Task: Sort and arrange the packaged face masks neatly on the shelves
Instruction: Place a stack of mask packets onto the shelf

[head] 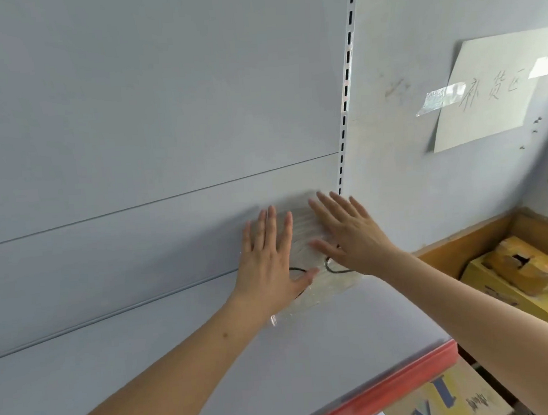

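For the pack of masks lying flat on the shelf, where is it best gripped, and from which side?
Probably the near edge of the pack of masks, approached from the front of the shelf. It lies flat near the back corner, and the left hand and right hand press flat on top, so only that edge seems free for fingers.

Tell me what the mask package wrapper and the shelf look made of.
Mask package: thin clear plastic film, glossy, by its crinkles and glints; pale masks with dark ear loops show through. Shelf: smooth matte grey-white, probably painted metal, by its flat seamed panels, though the look leaves it open.
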Demonstrator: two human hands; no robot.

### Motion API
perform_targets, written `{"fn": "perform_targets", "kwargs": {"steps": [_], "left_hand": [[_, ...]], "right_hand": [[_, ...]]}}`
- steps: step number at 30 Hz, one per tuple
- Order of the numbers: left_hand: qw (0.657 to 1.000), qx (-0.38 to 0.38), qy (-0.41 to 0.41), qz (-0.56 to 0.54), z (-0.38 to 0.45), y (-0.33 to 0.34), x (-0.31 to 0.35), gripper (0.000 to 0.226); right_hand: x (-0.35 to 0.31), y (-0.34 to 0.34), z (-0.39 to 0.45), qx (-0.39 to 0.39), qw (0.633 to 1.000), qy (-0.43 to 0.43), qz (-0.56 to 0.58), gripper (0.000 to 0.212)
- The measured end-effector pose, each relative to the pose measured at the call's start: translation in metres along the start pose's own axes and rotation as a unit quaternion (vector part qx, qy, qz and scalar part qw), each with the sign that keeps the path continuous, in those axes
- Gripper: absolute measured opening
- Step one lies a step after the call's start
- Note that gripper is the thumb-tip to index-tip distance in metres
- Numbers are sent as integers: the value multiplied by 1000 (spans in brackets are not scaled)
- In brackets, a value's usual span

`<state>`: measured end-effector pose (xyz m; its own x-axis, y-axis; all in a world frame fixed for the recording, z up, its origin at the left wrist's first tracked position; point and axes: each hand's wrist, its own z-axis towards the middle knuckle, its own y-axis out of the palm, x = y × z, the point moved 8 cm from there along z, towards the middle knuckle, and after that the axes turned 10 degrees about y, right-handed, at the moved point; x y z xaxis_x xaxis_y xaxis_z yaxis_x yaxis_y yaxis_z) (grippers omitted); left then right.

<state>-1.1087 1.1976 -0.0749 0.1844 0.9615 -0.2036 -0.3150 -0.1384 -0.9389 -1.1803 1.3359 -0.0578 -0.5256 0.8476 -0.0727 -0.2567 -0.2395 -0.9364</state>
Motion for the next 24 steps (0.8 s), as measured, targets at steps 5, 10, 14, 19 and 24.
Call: {"fn": "perform_targets", "kwargs": {"steps": [5,10,14,19,24], "left_hand": [[1000,-20,12,5,2,7,-1,113],[999,-29,-4,13,3,10,-5,114],[999,-34,9,20,4,8,-4,109],[963,187,-121,-153,-37,-28,-21,96],[729,108,-340,-584,-74,19,-17,106]], "right_hand": [[1,8,-3,16,1000,14,10,76],[0,12,9,-23,999,20,21,82],[1,21,4,-50,998,11,43,82],[34,0,-3,22,964,176,197,100],[43,51,-23,-154,794,300,506,117]]}}
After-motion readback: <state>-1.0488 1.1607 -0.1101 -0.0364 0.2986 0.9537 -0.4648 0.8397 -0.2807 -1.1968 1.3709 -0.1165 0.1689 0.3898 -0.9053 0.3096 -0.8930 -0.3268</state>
